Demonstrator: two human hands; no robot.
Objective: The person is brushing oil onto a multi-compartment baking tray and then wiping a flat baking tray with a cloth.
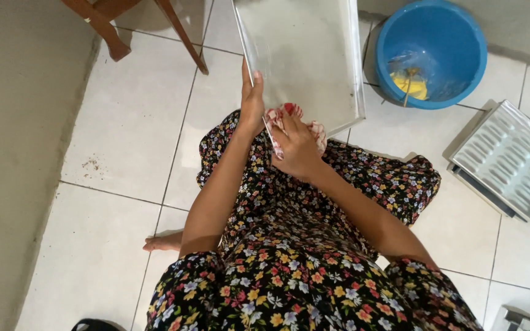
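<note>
left grip (251,101) steadies tray (308,55) lengthwise away.

Red-checked cloth (289,122) (blue basin (430,52))

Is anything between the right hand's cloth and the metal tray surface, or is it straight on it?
Nothing visible. The right hand presses the red-and-white cloth directly against the metal tray near its lower edge, while the left hand grips the tray's left rim.

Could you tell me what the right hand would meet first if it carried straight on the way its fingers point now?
Most likely the metal baking tray: the right hand, gripping a red-and-white cloth, points up onto the tray's surface. The cloth already seems to touch its near edge, though depth is unclear.
</note>
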